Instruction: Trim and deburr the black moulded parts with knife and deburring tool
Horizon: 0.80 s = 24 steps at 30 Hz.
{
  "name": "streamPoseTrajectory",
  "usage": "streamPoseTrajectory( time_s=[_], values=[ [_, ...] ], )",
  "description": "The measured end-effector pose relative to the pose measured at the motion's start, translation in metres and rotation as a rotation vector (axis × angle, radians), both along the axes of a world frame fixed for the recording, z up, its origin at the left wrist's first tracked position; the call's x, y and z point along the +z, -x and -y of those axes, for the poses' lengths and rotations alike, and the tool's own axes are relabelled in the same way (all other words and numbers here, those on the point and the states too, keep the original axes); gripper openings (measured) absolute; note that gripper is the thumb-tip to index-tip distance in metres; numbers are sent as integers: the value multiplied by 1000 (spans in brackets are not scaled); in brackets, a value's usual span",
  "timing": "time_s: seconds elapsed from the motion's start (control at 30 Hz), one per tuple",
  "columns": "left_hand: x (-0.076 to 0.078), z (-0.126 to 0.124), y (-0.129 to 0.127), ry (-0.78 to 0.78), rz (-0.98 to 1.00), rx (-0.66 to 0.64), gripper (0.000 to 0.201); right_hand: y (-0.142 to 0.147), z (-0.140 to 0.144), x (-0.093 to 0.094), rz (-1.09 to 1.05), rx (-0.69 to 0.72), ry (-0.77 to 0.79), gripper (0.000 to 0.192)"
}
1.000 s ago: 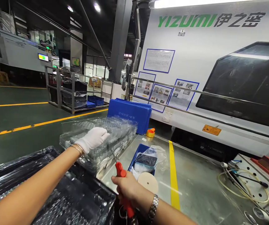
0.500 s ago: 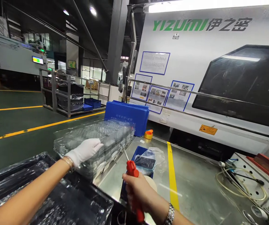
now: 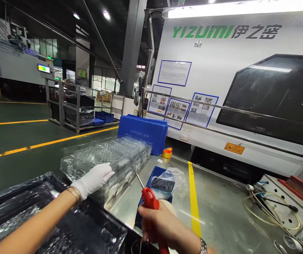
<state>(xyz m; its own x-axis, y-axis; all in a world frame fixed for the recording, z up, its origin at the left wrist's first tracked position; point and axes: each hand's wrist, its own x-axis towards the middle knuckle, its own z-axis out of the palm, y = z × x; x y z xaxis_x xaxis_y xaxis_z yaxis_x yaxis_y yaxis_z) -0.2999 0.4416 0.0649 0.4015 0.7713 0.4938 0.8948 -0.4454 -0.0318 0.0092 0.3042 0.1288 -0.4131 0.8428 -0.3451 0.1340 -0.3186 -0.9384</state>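
From my remote view: clear rectangular plastic tray stack [image 3: 114, 153] on the left of the flat grey metal table [image 3: 220, 201]; upright blue rectangular plastic sheets [image 3: 141, 132] behind it. I log 1 blue rectangular plastic bin [image 3: 156, 171] right of the stack, round orange tape roll [image 3: 167, 154] behind the bin, straight yellow strip [image 3: 194, 197] further right. Black rectangular plastic crate [image 3: 111, 222]: front left.

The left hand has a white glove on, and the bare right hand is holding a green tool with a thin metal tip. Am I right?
Almost! The tool is red, not green; the head view shows it. The left hand does wear a white glove, and the bare right hand does hold the tool with a thin metal tip.
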Motion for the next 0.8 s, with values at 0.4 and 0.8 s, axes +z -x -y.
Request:
streamPoseTrajectory(
  time_s=[0.4,0.8],
  values=[
    [-21,38,-1,69,55,74,30,42,6,-49,-80,-27,-357,90],
    [-91,178,62,21,708,447,40,79,15,-242,330,12,-1093,49]
  ],
)
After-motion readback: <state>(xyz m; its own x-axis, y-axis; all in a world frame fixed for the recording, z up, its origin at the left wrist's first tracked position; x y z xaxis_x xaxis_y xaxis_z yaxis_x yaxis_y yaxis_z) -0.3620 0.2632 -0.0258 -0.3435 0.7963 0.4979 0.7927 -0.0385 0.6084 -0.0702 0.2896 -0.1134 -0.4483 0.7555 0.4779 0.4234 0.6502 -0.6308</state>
